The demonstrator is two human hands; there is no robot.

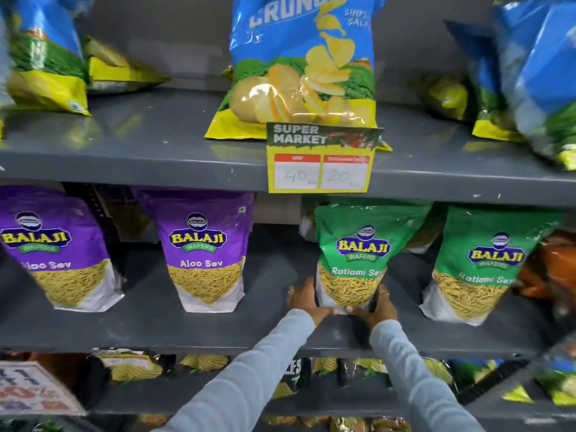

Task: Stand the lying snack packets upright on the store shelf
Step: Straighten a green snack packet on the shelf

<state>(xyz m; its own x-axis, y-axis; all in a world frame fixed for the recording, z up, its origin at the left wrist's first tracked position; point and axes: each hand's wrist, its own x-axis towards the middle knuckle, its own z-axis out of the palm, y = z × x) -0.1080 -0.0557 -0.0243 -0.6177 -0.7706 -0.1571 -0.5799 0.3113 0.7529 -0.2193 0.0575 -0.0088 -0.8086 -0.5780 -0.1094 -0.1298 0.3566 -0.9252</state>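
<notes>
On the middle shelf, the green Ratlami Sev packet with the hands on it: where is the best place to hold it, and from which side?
Hold the green Ratlami Sev packet low, at its two side edges near the base, coming from the front. It stands upright and its bottom looks full and wide, so a low two-sided grip should steady it. The left hand and right hand already sit there.

Bare shelf [149,310] between upright packets [204,257]

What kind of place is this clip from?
A supermarket snack aisle. Grey metal shelves carry rows of retail packets, a "SUPER MARKET" price tag is clipped to the shelf edge, and both hands, left hand and right hand, grip a green Ratlami Sev packet.
</notes>
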